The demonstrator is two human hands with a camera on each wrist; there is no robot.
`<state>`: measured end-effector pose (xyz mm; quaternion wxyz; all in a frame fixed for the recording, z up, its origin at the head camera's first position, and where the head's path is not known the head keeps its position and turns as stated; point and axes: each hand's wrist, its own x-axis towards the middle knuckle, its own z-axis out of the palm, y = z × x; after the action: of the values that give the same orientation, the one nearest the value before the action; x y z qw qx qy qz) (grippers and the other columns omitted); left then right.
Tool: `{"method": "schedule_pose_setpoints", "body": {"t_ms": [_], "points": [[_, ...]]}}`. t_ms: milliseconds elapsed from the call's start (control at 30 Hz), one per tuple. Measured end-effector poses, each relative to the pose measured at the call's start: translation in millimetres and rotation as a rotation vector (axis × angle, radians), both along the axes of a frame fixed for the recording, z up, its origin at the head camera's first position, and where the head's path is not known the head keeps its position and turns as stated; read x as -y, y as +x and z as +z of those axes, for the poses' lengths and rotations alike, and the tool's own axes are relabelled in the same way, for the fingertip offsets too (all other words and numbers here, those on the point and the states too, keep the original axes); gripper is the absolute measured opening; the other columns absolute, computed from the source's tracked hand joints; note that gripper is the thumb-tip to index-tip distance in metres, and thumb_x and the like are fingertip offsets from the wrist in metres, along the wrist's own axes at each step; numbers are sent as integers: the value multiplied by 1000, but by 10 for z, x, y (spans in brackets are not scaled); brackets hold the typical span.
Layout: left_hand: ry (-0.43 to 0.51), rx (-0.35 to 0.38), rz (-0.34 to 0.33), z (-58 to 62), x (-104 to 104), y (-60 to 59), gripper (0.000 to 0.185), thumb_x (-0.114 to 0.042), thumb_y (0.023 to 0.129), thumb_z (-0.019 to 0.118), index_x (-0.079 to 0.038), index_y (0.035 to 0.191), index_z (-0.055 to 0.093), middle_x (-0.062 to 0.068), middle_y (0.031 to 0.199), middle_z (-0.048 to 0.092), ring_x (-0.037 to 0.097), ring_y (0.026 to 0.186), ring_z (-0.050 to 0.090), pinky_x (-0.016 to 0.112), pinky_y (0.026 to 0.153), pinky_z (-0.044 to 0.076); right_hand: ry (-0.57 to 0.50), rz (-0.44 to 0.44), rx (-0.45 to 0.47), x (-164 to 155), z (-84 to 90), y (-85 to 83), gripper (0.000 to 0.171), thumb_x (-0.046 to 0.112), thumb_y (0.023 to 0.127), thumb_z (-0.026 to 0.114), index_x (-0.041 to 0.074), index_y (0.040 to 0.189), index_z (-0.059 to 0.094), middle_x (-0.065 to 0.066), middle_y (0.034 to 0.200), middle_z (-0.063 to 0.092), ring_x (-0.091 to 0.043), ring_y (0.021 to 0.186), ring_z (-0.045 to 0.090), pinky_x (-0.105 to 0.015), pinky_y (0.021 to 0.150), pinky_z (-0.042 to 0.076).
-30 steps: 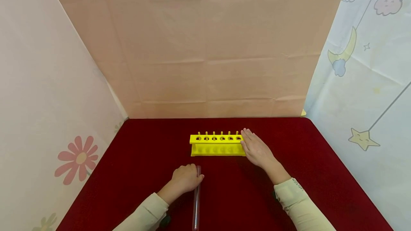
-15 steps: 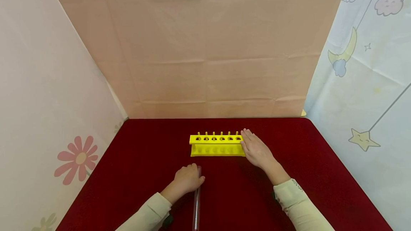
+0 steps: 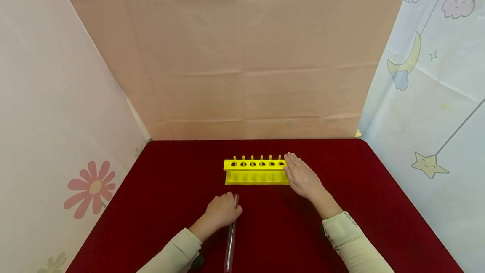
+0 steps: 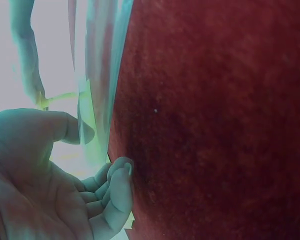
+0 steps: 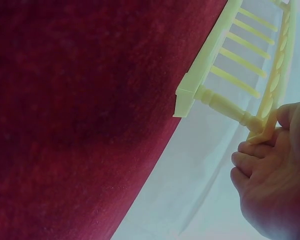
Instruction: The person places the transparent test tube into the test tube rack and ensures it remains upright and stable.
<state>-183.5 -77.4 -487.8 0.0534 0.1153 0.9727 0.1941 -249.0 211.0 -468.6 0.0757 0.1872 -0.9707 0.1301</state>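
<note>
The counter [image 3: 159,188] is covered in a dark red, felt-like cloth that reaches to its rounded far corners. A yellow test-tube rack [image 3: 254,171] stands on it toward the far middle, its long side facing the person and a row of round holes along its top. Nearer the front edge, a clear glass test tube [image 3: 230,239] lies flat on the cloth, pointing away from the person, well apart from the rack.
</note>
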Motion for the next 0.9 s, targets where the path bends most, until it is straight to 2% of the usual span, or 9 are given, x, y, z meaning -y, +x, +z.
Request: {"method": "schedule_pose_setpoints", "body": {"t_ms": [233,567,900], "points": [[71,-10,-32,-21,1,-3,24,-22,90,64,-4,81,52,3,63,49,15,49,47,27,43,42,2,3,-1,-4,-5,-1,55,27,110,37,-8,153,34,-25,159,34,-38,150,29,-51,121,24],[138,21,-54,-35,-16,-31,20,-18,92,62,-6,81,49,2,60,48,12,46,43,24,41,39,-5,-2,8,-4,-23,-4,55,27,110,37,-7,153,33,-25,160,33,-38,150,28,-52,121,25],[180,46,-51,40,-18,-17,19,-16,92,62,-5,83,49,3,62,49,12,47,45,23,41,39,-2,-8,16,-5,-15,-1,56,27,110,39,-7,154,32,-24,160,31,-38,150,28,-52,121,24]]}}
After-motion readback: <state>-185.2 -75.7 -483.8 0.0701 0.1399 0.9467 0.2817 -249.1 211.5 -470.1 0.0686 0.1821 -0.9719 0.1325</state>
